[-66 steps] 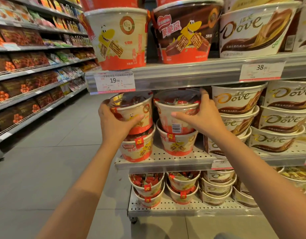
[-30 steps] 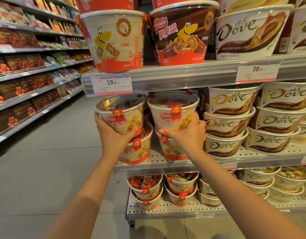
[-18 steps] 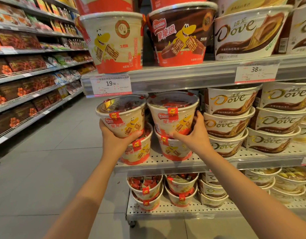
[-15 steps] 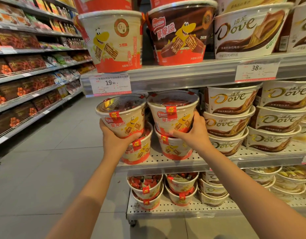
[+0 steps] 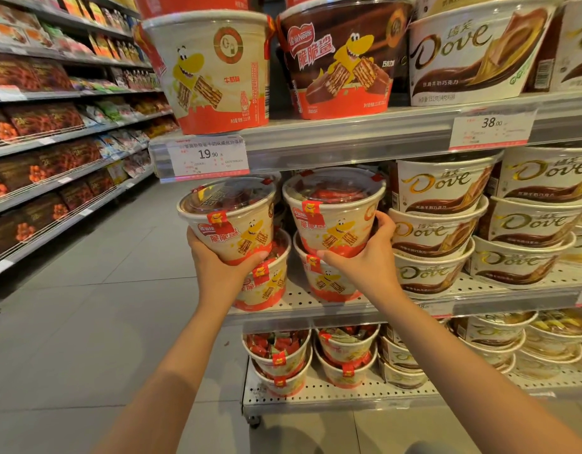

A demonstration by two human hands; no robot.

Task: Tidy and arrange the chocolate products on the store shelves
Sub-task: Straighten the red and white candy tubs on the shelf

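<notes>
- Leftmost, at the far left of the frame, the aisle shelves [image 5: 54,132] carried dark packets of sweets, well apart from the work
- Left of centre, the left hand [image 5: 217,267] cupped the upper left wafer tub [image 5: 230,221] from below, fingers curled round its red base, thumb on the outer side
- That tub sat tilted on the lower left tub [image 5: 266,283], its clear lid leaning toward the camera, its front edge out past the middle shelf [image 5: 479,290]
- At centre, the right hand [image 5: 365,260] gripped the upper right wafer tub [image 5: 335,214], thumb under the red base and fingers wrapped behind on its right side
- This one stood more nearly upright on the lower right tub [image 5: 325,280], just beside the Dove tubs [image 5: 440,224] at centre right
- Judging the risk: the left stack looked the weaker, since a tilted tub let go early could slide off the lid beneath and drop to the floor
- Pushing both back at once could also nudge the lower tubs askew or knock the right tub against the Dove stack, as the fingers there had little room
- Above, the price tag [image 5: 211,155] hung close over the lids, so lifting could catch it
</notes>
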